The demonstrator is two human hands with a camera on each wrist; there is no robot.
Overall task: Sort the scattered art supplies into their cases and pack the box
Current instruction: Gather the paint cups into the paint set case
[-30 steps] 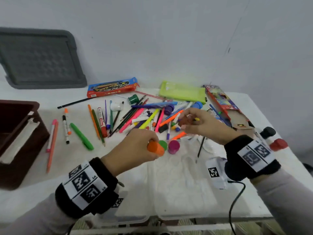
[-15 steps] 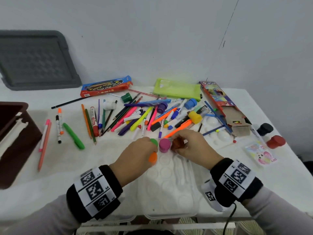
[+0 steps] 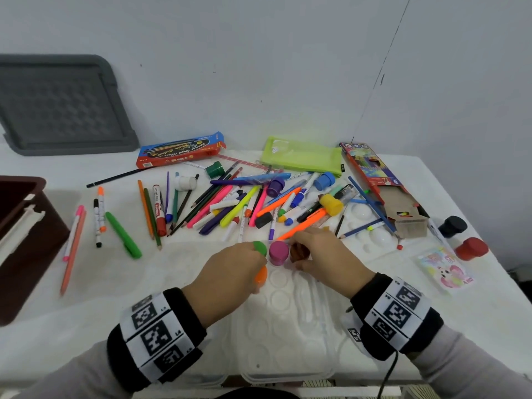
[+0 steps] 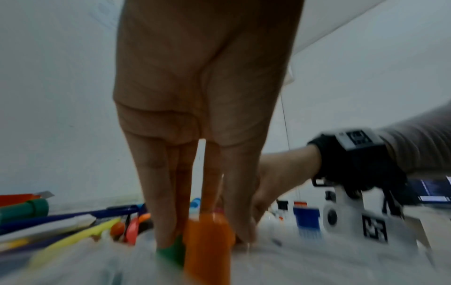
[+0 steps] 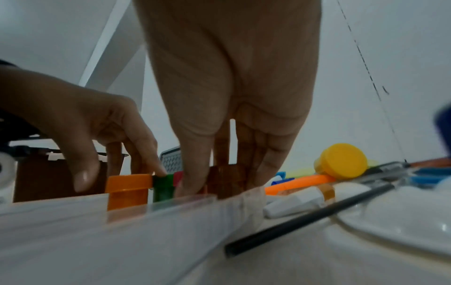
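Note:
A clear plastic tray (image 3: 283, 321) with round wells lies at the table's front edge. At its far end stand a green paint pot (image 3: 260, 247), a magenta pot (image 3: 278, 252) and a brown pot (image 3: 298, 251) in a row. My left hand (image 3: 247, 269) curls its fingers round an orange paint pot (image 3: 261, 274), which stands upright in the tray in front of the green one (image 5: 162, 188). The right hand (image 3: 309, 254) pinches the brown pot (image 5: 228, 180) between thumb and fingers, right of the magenta one. In the left wrist view the orange pot (image 4: 207, 246) sits between my fingers.
A heap of pens, markers and pencils (image 3: 230, 205) lies beyond the tray, with a yellow pot (image 3: 331, 204) in it. Behind are a green pouch (image 3: 302, 156) and pencil cartons (image 3: 181, 149). A brown box (image 3: 26, 240) stands left; black (image 3: 452, 226) and red pots (image 3: 472, 249) right.
The left hand came down and set the orange pot into the tray. The right hand left the pile and brought a brown pot down beside the magenta one.

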